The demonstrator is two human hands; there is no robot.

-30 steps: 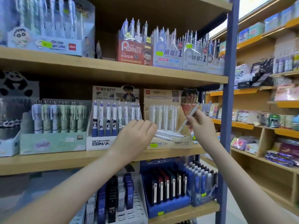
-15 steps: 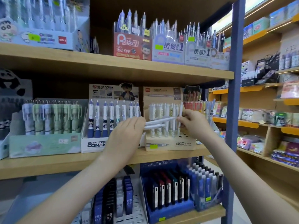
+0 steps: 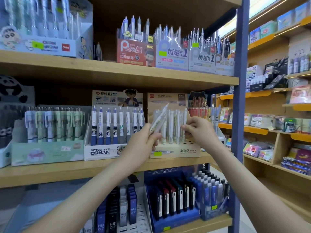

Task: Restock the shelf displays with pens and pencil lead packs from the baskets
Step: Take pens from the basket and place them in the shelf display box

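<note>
Leftmost, the Detective Conan display (image 3: 99,153) stands just beside the working spot, its blue-and-white pens upright in tight rows. A careless swing of the left wrist could brush those rows and tip them.

Next, the left hand (image 3: 143,140) grips a bundle of white pens (image 3: 159,121), fingers curled round the lower ends. The bundle tilts up and to the right in front of the beige display (image 3: 176,149). The grip sits low on the barrels, so I judge that the loose upper ends could fan apart. One pen could then slide out onto the shelf board (image 3: 50,172) or down among the pencil lead packs (image 3: 133,211) below.

Further right, the right hand (image 3: 198,130) pinches a single white pen (image 3: 184,120) that stands among the others in the beige display, thumb and fingers closed on its barrel. If that pen goes in crooked or misses its slot, it could lean on its neighbours and topple the row. I cannot tell whether it is already seated. Empty holes (image 3: 189,141) show just below this hand and look like the slots to fill. No basket is in view.
</note>
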